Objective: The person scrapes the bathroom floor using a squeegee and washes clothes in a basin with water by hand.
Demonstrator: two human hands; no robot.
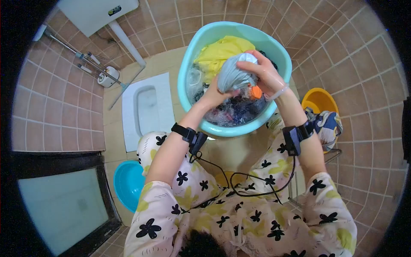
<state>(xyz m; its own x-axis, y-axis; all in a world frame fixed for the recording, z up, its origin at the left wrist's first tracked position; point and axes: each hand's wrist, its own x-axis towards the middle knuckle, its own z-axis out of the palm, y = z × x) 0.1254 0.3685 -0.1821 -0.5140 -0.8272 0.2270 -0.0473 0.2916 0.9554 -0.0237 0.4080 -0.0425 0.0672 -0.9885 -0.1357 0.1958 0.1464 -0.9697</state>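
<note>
Both my hands hold a wet, bunched light blue cloth above a large turquoise tub. My left hand grips its lower left side, with the fingers partly hidden by the fabric. Round its upper right end my right hand is closed. Below, in the soapy water, lie dark clothes and a yellow garment. Something orange shows just under my right hand; its kind is unclear.
A squat toilet is set in the floor at left, with a mop near it. A blue basin stands by my left knee. At right, patterned fabric hangs by a yellow bucket. Cables cross my lap.
</note>
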